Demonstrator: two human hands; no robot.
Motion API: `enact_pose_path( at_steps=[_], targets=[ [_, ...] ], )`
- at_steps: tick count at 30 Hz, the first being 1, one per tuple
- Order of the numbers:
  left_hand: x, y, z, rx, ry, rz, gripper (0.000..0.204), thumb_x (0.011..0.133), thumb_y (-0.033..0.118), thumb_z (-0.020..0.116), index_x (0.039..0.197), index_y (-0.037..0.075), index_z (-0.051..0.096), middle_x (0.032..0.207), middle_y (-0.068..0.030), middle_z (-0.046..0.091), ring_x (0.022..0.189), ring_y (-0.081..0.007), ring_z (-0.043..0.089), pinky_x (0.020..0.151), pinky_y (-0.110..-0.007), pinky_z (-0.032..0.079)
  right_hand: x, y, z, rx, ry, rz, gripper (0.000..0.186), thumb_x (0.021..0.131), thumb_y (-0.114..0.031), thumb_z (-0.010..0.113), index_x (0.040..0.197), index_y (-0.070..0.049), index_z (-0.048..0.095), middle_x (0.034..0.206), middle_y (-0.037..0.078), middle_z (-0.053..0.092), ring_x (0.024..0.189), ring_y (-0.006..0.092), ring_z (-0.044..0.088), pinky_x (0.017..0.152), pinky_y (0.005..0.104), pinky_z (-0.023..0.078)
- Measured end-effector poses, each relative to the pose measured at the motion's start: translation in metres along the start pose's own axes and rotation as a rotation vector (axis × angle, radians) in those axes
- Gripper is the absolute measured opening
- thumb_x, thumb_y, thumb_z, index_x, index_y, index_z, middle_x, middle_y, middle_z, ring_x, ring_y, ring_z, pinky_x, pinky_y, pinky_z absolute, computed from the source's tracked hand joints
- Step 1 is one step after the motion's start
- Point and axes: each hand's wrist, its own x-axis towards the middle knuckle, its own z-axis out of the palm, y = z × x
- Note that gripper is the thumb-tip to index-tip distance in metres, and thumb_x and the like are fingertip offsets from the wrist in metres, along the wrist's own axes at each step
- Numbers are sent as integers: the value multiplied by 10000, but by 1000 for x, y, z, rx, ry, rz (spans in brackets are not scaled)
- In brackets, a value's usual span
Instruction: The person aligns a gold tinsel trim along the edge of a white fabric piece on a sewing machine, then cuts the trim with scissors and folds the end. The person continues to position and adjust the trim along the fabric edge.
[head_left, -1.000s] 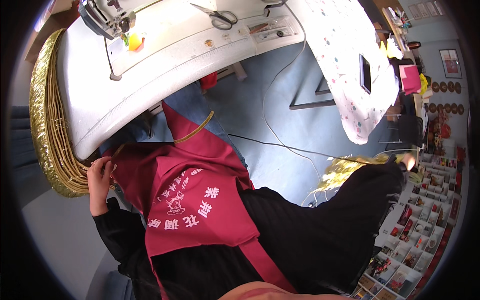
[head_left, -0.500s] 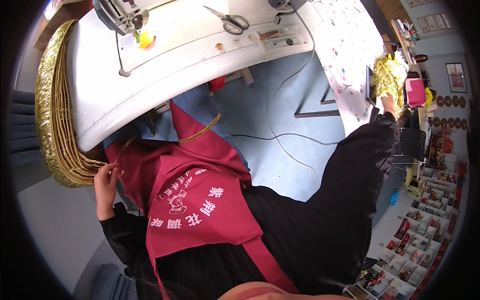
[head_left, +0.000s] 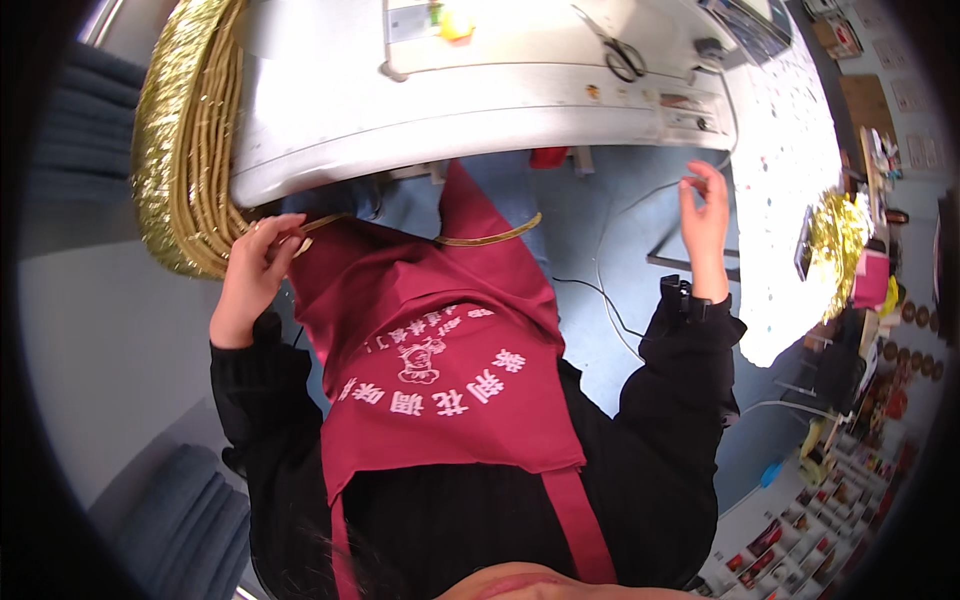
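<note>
My left hand [head_left: 258, 272] is closed in a pinch beside the left end of the white table, on a narrow gold trim strip [head_left: 488, 238]. The strip runs across the maroon apron [head_left: 450, 345] over my lap, part of it hidden in the folds. Right next to this hand, a thick bundle of gold strips with shiny metallic fringe [head_left: 165, 150] hangs around the table's left end. My right hand [head_left: 706, 225] is raised in the air beyond the table's front edge, fingers loosely bent and apart, with nothing visible in it.
On the white table [head_left: 330, 130] lie dark-handled scissors [head_left: 624, 62], a small yellow-orange piece [head_left: 457, 22] and a recessed tray [head_left: 695, 118] of small tools. A crumpled gold foil heap [head_left: 838, 240] and a dark flat object [head_left: 803, 242] lie on the speckled side table [head_left: 780, 200]. Cables trail below.
My right hand has come away from the gold heap on the side table and moved left toward my body. My left hand still pinches the strip. The whole view has shifted.
</note>
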Motion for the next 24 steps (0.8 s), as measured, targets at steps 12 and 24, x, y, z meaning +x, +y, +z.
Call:
enact_pose_path(
  at_steps=[12, 24],
  targets=[
    [-4, 14, -1, -446, 34, 139, 392, 995, -81, 434, 1371, 16, 488, 1123, -42, 588, 1018, -95, 548, 869, -224, 431, -26, -191, 163, 572, -721, -237, 219, 905, -62, 683, 1122, -35, 673, 1046, 110, 694, 866, 214, 683, 779, 312, 542],
    [8, 21, 32, -629, 43, 200, 383, 1001, -60, 479, 1371, 37, 474, 1117, -27, 526, 994, -84, 520, 819, -228, 445, -34, -266, 199, 723, -724, -519, 336, 854, -57, 761, 1175, -58, 660, 1025, 74, 678, 854, 172, 684, 770, 299, 550]
  ],
)
